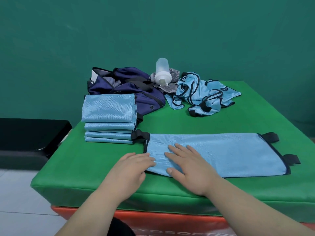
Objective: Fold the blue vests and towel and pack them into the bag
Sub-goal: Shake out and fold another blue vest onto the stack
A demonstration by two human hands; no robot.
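Palms down on a lengthwise-folded blue vest (221, 154) on the green mat (170, 121): right hand (187, 166) flat, fingers spread; left hand (134, 166) with relaxed fingers on its left end. Behind, a stack of folded vests (109, 116) touches the navy bag (136, 87).

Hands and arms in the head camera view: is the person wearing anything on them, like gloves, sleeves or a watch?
Nothing shows. The left hand and right hand have no gloves, and no ring is visible on the fingers that show. The left forearm and right forearm are uncovered right to the picture's edge: no sleeves, watch or bracelet.
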